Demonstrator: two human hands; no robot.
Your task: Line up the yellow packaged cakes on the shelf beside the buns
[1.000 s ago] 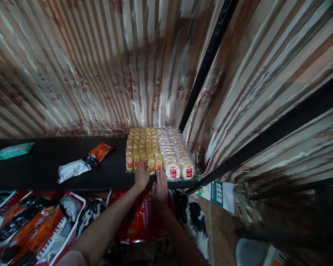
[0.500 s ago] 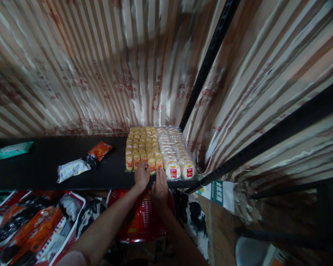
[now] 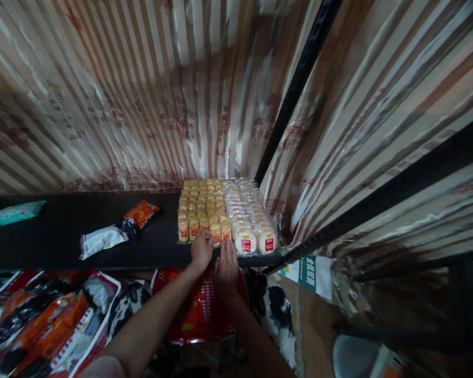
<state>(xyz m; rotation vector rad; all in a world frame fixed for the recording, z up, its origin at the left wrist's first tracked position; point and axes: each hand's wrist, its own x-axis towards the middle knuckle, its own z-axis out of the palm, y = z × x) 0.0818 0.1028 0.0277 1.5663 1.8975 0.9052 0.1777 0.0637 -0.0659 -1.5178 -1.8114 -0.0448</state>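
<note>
Rows of small yellow wrapped cakes (image 3: pixel 193 226) with red labels stand on the black shelf (image 3: pixel 63 247). To their right are rows of round white wrapped cakes (image 3: pixel 246 243), also red-labelled. My left hand (image 3: pixel 202 250) is at the front of the yellow rows, its fingers curled closed against the lower front packs; what lies in them, if anything, is hidden. Beside it, my right hand (image 3: pixel 226 268) has its fingers stretched out, the tips touching the foot of the rightmost yellow front pack.
An orange packet (image 3: pixel 141 214), a white packet (image 3: pixel 103 240) and a green packet (image 3: pixel 18 212) lie on the shelf to the left. Below are a red basket (image 3: pixel 205 325) and a basket of bagged snacks (image 3: pixel 116 286). A black post (image 3: pixel 295 94) rises behind the shelf's right end.
Almost nothing differs. Both hands stay at the front of the yellow cakes, and the view has shifted very slightly.
</note>
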